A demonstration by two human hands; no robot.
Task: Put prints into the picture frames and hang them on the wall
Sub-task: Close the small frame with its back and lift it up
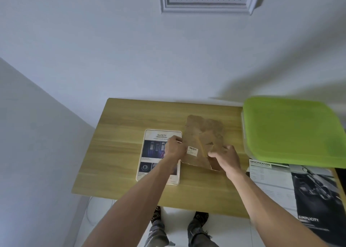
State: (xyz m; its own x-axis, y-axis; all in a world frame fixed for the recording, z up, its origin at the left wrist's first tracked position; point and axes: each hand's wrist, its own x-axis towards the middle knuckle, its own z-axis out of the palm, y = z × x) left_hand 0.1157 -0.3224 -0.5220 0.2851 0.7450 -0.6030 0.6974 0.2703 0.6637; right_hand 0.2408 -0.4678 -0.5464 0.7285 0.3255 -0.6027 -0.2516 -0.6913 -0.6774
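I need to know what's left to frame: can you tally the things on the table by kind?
Prints: 2, the SAFETY sheet and the SPECIFICATION sheet
Frame backs: 1, brown board held by both hands
Green lids: 1
Total: 4

Lime green lid (292, 130), brown backing board (202, 140), wood-grain table (131, 115).

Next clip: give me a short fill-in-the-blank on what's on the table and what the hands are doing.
1. Both hands, left hand and right hand, hold the brown frame back, which bears a ____ sticker.
2. The print under the left arm is headed ____.
3. The lid at the table's right is ____.

Missing: barcode; SAFETY; green
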